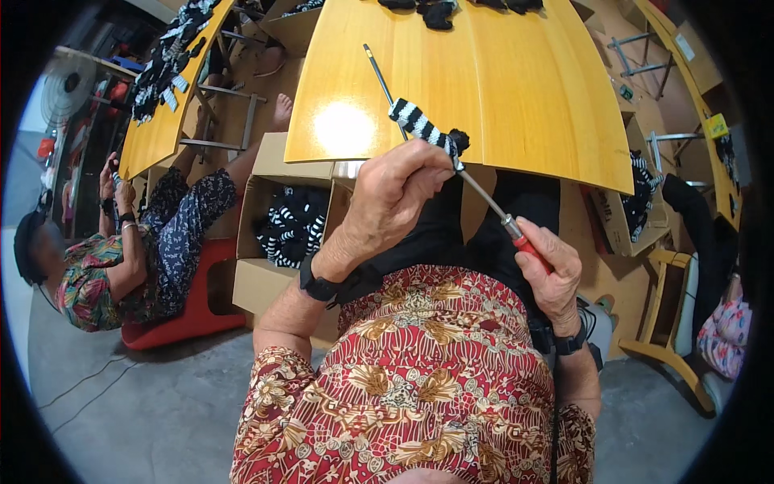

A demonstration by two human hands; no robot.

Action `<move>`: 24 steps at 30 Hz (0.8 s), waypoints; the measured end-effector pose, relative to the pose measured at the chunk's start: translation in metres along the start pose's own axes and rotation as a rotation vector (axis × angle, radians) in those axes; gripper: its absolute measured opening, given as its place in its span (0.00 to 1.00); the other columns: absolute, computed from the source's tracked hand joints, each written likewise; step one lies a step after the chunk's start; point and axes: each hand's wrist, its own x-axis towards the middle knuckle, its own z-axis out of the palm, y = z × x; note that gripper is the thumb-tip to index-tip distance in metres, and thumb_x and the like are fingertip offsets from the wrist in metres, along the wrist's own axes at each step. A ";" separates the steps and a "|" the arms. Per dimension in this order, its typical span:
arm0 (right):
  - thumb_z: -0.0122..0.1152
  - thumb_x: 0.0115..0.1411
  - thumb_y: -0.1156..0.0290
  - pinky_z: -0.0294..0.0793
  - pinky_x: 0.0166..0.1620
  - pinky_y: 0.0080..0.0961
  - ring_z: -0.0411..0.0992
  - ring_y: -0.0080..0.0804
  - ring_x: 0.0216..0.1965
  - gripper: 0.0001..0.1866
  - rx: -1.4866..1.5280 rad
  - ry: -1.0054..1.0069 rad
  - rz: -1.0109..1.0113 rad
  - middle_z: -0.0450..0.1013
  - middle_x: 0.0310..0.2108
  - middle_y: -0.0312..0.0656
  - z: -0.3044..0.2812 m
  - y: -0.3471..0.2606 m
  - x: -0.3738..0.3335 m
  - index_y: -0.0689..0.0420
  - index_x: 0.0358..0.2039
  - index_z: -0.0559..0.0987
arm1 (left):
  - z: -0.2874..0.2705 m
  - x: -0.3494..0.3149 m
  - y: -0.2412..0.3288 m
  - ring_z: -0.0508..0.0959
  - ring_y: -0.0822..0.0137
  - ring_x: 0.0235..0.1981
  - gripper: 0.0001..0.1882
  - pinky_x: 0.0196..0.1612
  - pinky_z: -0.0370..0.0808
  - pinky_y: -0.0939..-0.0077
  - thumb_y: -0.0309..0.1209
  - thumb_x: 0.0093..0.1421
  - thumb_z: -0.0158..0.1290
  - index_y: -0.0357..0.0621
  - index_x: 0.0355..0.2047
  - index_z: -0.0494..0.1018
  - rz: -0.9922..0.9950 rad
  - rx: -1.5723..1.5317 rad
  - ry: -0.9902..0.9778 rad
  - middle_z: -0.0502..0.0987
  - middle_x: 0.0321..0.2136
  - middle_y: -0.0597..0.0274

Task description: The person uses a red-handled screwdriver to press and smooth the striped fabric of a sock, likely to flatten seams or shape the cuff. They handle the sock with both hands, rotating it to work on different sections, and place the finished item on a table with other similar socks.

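My right hand (pixel 555 274) is wrapped round the red handle of a long metal rod, much like a screwdriver (pixel 485 196). The rod slants up and to the left over the table edge, ending in a dark tip. A black-and-white striped knitted tube (pixel 417 121) with a bunched black end sits around the rod's middle. My left hand (pixel 395 189) is closed, pinching the knit at its black end beside the shaft. The pinching fingertips are partly hidden behind the hand.
Ahead is a yellow wooden table (pixel 532 97) with black knitted pieces (pixel 438 14) at its far edge. An open cardboard box (pixel 266 284) of striped knits stands left, another box (pixel 645 222) right. At left a person (pixel 105 274) sits on a red chair (pixel 189 319) by another table; a wooden chair (pixel 657 347) stands right.
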 end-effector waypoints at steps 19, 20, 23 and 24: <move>0.58 0.56 0.80 0.71 0.36 0.20 0.72 0.26 0.31 0.19 0.049 0.101 -0.082 0.75 0.31 0.43 0.025 -0.046 0.024 0.64 0.51 0.75 | 0.011 0.066 0.042 0.50 0.84 0.11 0.14 0.21 0.56 0.86 0.44 0.68 0.45 0.47 0.38 0.68 -0.068 -1.322 0.442 0.51 0.12 0.79; 0.58 0.56 0.80 0.71 0.37 0.20 0.73 0.26 0.31 0.20 0.049 0.110 -0.090 0.75 0.31 0.43 0.026 -0.049 0.027 0.64 0.51 0.75 | 0.011 0.069 0.046 0.50 0.84 0.11 0.14 0.21 0.55 0.86 0.44 0.68 0.45 0.47 0.38 0.68 -0.055 -1.321 0.445 0.51 0.12 0.79; 0.57 0.57 0.80 0.72 0.38 0.20 0.73 0.26 0.32 0.20 0.058 0.116 -0.074 0.76 0.33 0.44 0.029 -0.057 0.033 0.65 0.51 0.75 | 0.009 0.073 0.049 0.50 0.84 0.11 0.14 0.20 0.56 0.86 0.44 0.68 0.45 0.47 0.38 0.67 -0.059 -1.300 0.454 0.50 0.12 0.79; 0.57 0.57 0.80 0.72 0.39 0.20 0.73 0.26 0.33 0.20 0.061 0.113 -0.060 0.76 0.33 0.44 0.030 -0.059 0.034 0.65 0.51 0.75 | 0.009 0.073 0.049 0.51 0.83 0.11 0.14 0.20 0.56 0.85 0.45 0.67 0.45 0.47 0.38 0.67 -0.058 -1.296 0.440 0.51 0.12 0.79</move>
